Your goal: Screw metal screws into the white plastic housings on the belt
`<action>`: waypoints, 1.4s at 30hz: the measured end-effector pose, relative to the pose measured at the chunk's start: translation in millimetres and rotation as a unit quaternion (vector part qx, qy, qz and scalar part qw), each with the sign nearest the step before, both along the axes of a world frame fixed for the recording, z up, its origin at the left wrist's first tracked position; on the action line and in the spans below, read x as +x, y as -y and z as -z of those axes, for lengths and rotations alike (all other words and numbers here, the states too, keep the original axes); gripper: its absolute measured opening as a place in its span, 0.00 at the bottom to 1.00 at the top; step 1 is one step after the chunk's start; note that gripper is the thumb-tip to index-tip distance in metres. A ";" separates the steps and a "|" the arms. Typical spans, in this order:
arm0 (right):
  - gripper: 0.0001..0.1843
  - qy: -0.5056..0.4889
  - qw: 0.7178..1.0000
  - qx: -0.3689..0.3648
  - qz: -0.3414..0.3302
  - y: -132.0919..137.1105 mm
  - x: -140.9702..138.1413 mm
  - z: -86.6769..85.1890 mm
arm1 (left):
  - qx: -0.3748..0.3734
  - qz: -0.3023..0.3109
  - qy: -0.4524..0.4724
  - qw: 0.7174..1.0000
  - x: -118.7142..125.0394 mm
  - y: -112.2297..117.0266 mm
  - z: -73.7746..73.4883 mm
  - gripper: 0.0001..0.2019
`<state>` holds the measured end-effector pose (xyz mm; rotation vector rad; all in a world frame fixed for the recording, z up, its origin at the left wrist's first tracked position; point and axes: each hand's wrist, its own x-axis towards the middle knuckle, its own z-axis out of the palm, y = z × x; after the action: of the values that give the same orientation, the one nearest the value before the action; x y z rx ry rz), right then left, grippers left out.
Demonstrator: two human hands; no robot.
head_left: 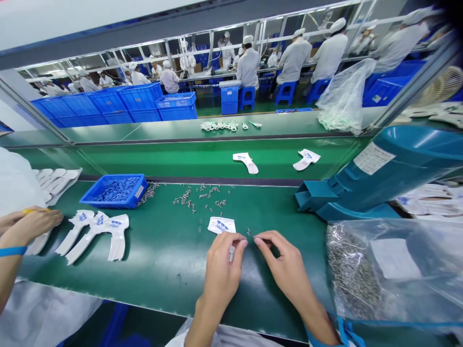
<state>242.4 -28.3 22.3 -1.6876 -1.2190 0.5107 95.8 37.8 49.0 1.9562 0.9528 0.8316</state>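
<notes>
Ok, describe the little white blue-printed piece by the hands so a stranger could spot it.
On the nearest green work belt, look just beyond the left hand and right hand. A small white piece with blue printing lies there; it is short and squarish, unlike the long, boot-shaped white pieces further left.

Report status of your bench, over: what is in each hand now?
Left hand pinches small metal part. Right hand: nothing visible. Printed paper slip ahead, not blocking.

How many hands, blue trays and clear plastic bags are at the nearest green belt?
Wearer's left hand and right hand: 2
Co-worker's hand: 1
Blue plastic tray: 1
Clear plastic bag of small metal parts: 1
Total: 5
</notes>
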 end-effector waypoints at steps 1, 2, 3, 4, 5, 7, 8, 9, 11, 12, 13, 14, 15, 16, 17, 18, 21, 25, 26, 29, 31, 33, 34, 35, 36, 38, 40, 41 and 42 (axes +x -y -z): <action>0.15 0.005 1.000 -0.003 -0.011 0.4 -0.6 -1.2 | 0.007 0.004 -0.004 1.000 1.0 -0.6 0.1 0.09; 0.16 0.004 1.000 -0.005 -0.024 0.9 -1.6 -2.2 | 0.013 0.007 -0.006 1.000 2.2 -0.9 0.2 0.10; 0.16 0.001 0.999 -0.005 -0.034 1.4 -2.8 -2.8 | 0.018 0.009 -0.008 1.000 3.8 -0.9 0.2 0.11; 0.18 -0.003 0.999 -0.004 -0.039 1.8 -4.1 -2.9 | 0.021 0.009 -0.008 1.000 5.5 -0.6 0.4 0.13; 0.19 -0.010 0.999 -0.003 -0.041 2.1 -5.2 -2.6 | 0.022 0.009 -0.008 1.000 7.2 0.0 0.5 0.14; 0.22 -0.038 0.998 -0.011 -0.039 2.2 -6.4 -0.7 | 0.018 0.013 -0.012 1.000 10.4 1.4 1.0 0.15; 0.24 -0.060 0.997 -0.018 -0.036 2.1 -6.4 0.4 | 0.017 0.012 -0.017 1.000 11.8 2.1 1.3 0.16; 0.25 -0.087 0.995 -0.023 -0.033 1.7 -5.8 1.4 | 0.017 0.010 -0.023 1.000 12.9 2.7 1.6 0.17; 0.27 -0.151 0.988 -0.025 -0.028 0.8 -3.7 2.6 | 0.019 0.006 -0.031 0.999 14.5 3.6 2.3 0.21; 0.27 -0.183 0.983 -0.021 -0.025 0.3 -2.5 2.9 | 0.020 0.004 -0.031 0.999 14.9 3.8 2.6 0.22; 0.26 -0.212 0.977 -0.016 -0.023 -0.2 -1.3 3.0 | 0.017 0.006 -0.030 0.999 15.2 3.8 2.9 0.24; 0.25 -0.238 0.971 -0.008 -0.021 -0.5 -0.4 3.1 | 0.010 0.008 -0.028 1.000 15.1 3.7 3.0 0.24; 0.24 -0.262 0.965 0.000 -0.021 -0.6 0.2 3.4 | 0.000 0.006 -0.026 1.000 14.8 3.4 3.0 0.24; 0.22 -0.284 0.958 0.006 -0.022 -0.6 0.6 3.8 | -0.010 0.001 -0.022 1.000 14.2 2.9 2.8 0.24; 0.20 -0.304 0.952 0.011 -0.025 -0.4 0.7 4.4 | -0.021 -0.004 -0.018 1.000 13.3 2.5 2.4 0.23; 0.19 -0.321 0.947 0.013 -0.027 0.0 0.5 5.1 | -0.029 -0.008 -0.014 0.999 12.1 2.1 1.8 0.22; 0.17 -0.348 0.937 0.013 -0.025 1.2 -0.2 6.4 | -0.036 -0.006 -0.005 0.999 7.4 1.7 -1.5 0.19; 0.16 -0.363 0.932 0.000 -0.028 2.1 -1.4 3.9 | -0.038 0.023 0.008 0.999 1.9 3.8 -6.9 0.14; 0.16 -0.359 0.933 -0.001 -0.035 2.3 -1.8 3.2 | -0.036 0.029 0.013 0.999 1.0 4.6 -8.0 0.12; 0.18 -0.333 0.942 0.018 -0.039 2.6 -3.6 3.2 | -0.016 0.032 0.020 0.999 0.0 7.1 -9.7 0.11; 0.24 -0.314 0.949 0.025 -0.025 2.7 -4.9 4.6 | 0.008 0.027 0.015 0.999 0.0 8.6 -9.0 0.12; 0.28 -0.290 0.957 0.006 -0.013 2.5 -5.6 5.3 | 0.031 0.018 0.002 0.999 -0.4 9.5 -6.9 0.15; 0.29 -0.276 0.961 -0.010 -0.011 2.5 -5.6 4.8 | 0.039 0.014 -0.002 0.999 -1.2 9.5 -5.6 0.17; 0.29 -0.263 0.965 -0.024 -0.012 2.6 -5.3 3.7 | 0.044 0.009 -0.004 0.999 -2.6 9.1 -4.3 0.20; 0.29 -0.251 0.967 -0.034 -0.011 3.2 -4.7 1.8 | 0.046 0.004 -0.003 0.999 -4.7 8.3 -3.4 0.21; 0.27 -0.236 0.971 -0.033 -0.005 6.4 -2.2 -3.5 | 0.045 -0.006 -0.001 0.999 -11.0 6.2 -3.1 0.23; 0.23 -0.228 0.973 -0.019 0.009 13.2 1.5 -9.0 | 0.035 -0.016 -0.008 0.999 -19.0 5.5 -5.3 0.22; 0.21 -0.225 0.974 -0.018 0.019 18.1 3.3 -11.2 | 0.025 -0.016 -0.015 0.999 -22.7 6.8 -7.1 0.20; 0.18 -0.224 0.974 -0.020 0.030 23.7 4.6 -12.7 | 0.009 -0.014 -0.018 1.000 -25.3 9.7 -8.8 0.18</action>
<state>246.9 -52.1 35.0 -1.5280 -0.8321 0.8306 70.6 28.1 57.7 1.9836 0.9988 0.8249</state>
